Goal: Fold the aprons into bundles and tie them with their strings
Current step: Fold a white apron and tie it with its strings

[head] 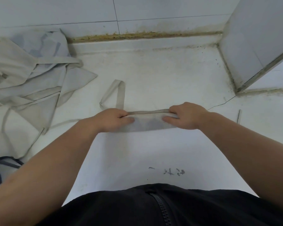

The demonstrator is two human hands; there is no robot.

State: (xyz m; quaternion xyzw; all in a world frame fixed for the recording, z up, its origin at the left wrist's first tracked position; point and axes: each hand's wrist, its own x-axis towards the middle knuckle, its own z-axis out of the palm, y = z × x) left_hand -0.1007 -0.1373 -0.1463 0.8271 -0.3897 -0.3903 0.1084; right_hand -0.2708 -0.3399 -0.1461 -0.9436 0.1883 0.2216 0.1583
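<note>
Apron (149, 123): folded into a narrow grey strip, lying flat on the white desk (153, 70), between both hands.
Left hand (112, 119): closed, pinching the strip's left end.
Right hand (185, 115): closed, gripping the right end.
String (119, 93): looped on the desk just behind the strip.
Other aprons (28, 75): crumpled heap, far left.

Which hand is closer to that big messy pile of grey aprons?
Left. The left hand grips the near end of the folded grey apron bundle, beside the crumpled grey apron pile. The right hand holds the bundle's far end, farther away.
</note>
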